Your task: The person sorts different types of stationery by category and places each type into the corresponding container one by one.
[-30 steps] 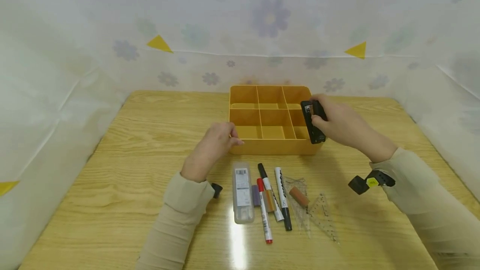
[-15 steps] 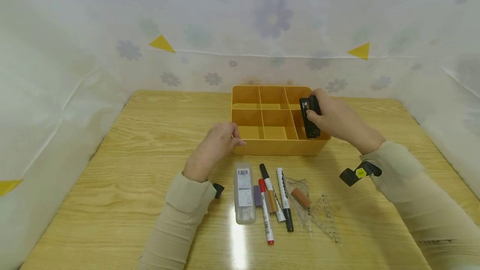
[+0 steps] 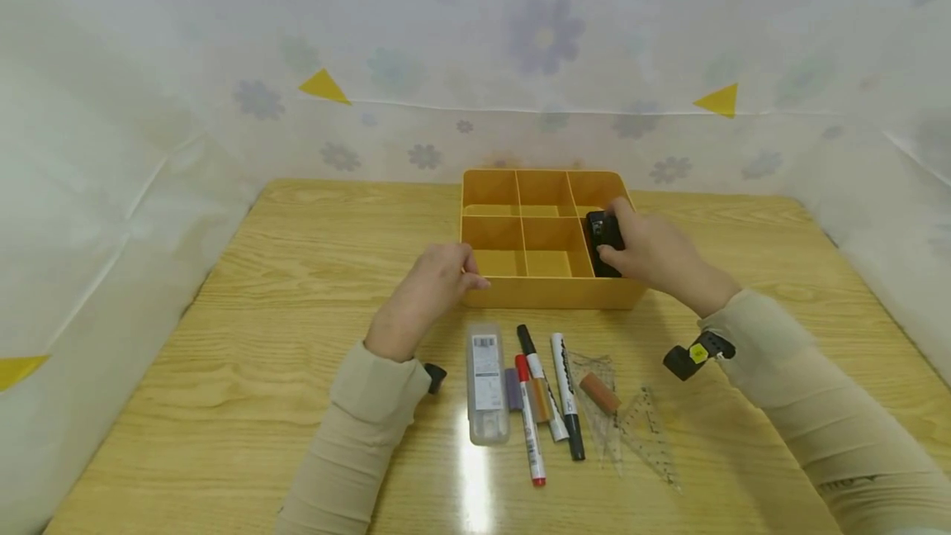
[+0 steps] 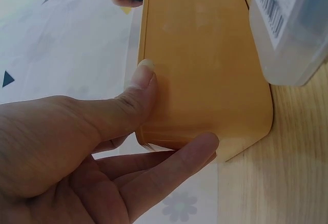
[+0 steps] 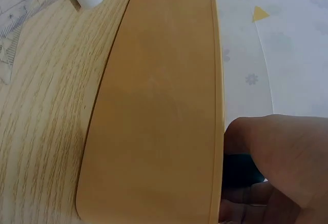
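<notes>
A yellow compartment box [image 3: 553,293] stands on the table. At its front left corner my left hand [image 3: 426,295] grips the box, its thumb [image 4: 145,78] on the front wall by the rim and its fingers at the side wall. My right hand [image 3: 661,254] holds a black stapler [image 3: 603,238], tilted, down in the front right compartment. In the right wrist view the stapler [image 5: 241,170] shows dark between thumb and fingers behind the box wall; its lower part is hidden.
In front of the box lie a clear plastic case [image 3: 487,386], a red marker [image 3: 531,428], two black-and-white markers [image 3: 567,390], a purple block [image 3: 513,389], an orange-brown block [image 3: 541,399], a brown block [image 3: 600,393] and transparent rulers [image 3: 650,440]. A patterned curtain [image 3: 416,40] hangs behind.
My right hand has moved left and lowered the stapler from over the box's right edge into the front right compartment. My left hand keeps its grip on the corner.
</notes>
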Available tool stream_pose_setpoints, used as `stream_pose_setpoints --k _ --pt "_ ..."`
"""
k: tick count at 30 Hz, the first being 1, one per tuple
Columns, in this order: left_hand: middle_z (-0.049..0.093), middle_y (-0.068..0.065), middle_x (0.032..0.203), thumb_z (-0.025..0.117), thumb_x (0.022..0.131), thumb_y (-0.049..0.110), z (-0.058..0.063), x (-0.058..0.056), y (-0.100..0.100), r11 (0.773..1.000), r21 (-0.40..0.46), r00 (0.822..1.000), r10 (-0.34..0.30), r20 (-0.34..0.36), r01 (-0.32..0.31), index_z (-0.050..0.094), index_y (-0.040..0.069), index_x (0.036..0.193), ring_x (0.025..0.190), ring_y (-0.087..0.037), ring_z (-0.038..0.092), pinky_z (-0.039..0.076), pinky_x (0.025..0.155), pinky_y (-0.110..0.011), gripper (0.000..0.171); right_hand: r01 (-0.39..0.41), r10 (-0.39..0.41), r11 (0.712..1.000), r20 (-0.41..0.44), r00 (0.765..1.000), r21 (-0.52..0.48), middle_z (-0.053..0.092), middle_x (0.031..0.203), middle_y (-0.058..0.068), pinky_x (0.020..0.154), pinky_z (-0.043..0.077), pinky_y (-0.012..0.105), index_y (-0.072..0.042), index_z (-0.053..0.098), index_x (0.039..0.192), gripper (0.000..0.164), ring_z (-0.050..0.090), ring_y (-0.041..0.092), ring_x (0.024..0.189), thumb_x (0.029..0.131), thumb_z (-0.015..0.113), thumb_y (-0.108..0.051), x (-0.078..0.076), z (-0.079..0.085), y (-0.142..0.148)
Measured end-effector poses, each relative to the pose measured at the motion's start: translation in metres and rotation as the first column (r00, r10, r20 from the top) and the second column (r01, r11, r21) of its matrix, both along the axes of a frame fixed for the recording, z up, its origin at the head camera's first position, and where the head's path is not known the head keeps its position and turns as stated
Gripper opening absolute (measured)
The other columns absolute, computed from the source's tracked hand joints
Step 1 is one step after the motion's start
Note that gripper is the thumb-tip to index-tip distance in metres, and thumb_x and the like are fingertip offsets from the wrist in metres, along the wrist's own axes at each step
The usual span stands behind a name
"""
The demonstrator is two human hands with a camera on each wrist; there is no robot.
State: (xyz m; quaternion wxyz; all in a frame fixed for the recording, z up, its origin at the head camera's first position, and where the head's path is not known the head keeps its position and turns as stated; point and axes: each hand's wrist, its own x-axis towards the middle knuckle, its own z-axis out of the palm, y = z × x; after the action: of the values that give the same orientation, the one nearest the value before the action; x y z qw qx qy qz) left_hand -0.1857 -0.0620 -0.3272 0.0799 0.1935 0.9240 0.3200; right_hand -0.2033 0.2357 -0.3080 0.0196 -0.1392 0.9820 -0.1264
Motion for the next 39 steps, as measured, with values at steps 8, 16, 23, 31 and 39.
stream_pose_setpoints --k 8,16,23,31,39 --pt "0.063 -0.010 0.082 0.064 0.084 0.024 0.000 0.000 -0.001 1.000 -0.005 1.000 0.006 0.009 -0.006 0.057 0.009 0.080 0.066 -0.016 0.050 0.045 0.054 -0.024 0.017 0.016 -0.017 0.998 0.007 1.000 0.057 0.054 0.067 0.008 0.040 0.039 0.033 -0.008 0.039 0.112 0.039 0.048 0.020 0.049 0.088 0.059 -0.032 0.003 -0.002 -0.004" --pt "0.063 -0.009 0.082 0.064 0.083 0.024 0.001 0.000 -0.002 1.000 0.014 1.000 0.017 0.024 -0.017 0.059 0.010 0.079 0.065 -0.016 0.050 0.044 0.052 -0.023 0.016 0.020 -0.019 0.996 -0.013 1.000 0.082 0.057 0.074 0.008 0.044 0.039 0.034 -0.008 0.042 0.119 0.042 0.049 0.020 0.054 0.090 0.055 -0.035 0.005 -0.001 -0.003" --pt "0.063 -0.010 0.082 0.064 0.084 0.025 0.001 -0.001 -0.003 1.000 0.012 0.999 0.025 0.037 -0.026 0.060 0.009 0.079 0.065 -0.017 0.049 0.043 0.052 -0.024 0.017 0.002 0.000 0.999 -0.045 0.999 0.041 0.055 0.072 0.004 0.043 0.040 0.033 -0.006 0.039 0.127 0.048 0.048 0.016 0.053 0.091 0.056 -0.032 0.009 -0.002 -0.001" --pt "0.065 -0.010 0.082 0.064 0.084 0.024 0.000 -0.003 -0.004 1.000 -0.006 1.000 0.009 0.022 -0.009 0.066 0.003 0.083 0.063 -0.016 0.048 0.041 0.050 -0.022 0.021 -0.005 0.002 1.000 -0.095 0.995 -0.030 0.055 0.080 0.003 0.048 0.041 0.033 -0.008 0.040 0.128 0.044 0.047 0.016 0.060 0.091 0.054 -0.027 0.017 -0.002 0.002" --pt "0.065 -0.007 0.082 0.065 0.084 0.025 0.000 -0.005 -0.003 1.000 -0.017 0.999 0.018 0.028 -0.018 0.066 0.006 0.081 0.066 -0.016 0.050 0.044 0.054 -0.025 0.019 -0.031 0.017 0.997 -0.186 0.982 -0.071 0.058 0.087 0.004 0.053 0.045 0.034 -0.013 0.043 0.128 0.041 0.052 0.016 0.071 0.090 0.056 -0.024 0.032 -0.003 0.007"
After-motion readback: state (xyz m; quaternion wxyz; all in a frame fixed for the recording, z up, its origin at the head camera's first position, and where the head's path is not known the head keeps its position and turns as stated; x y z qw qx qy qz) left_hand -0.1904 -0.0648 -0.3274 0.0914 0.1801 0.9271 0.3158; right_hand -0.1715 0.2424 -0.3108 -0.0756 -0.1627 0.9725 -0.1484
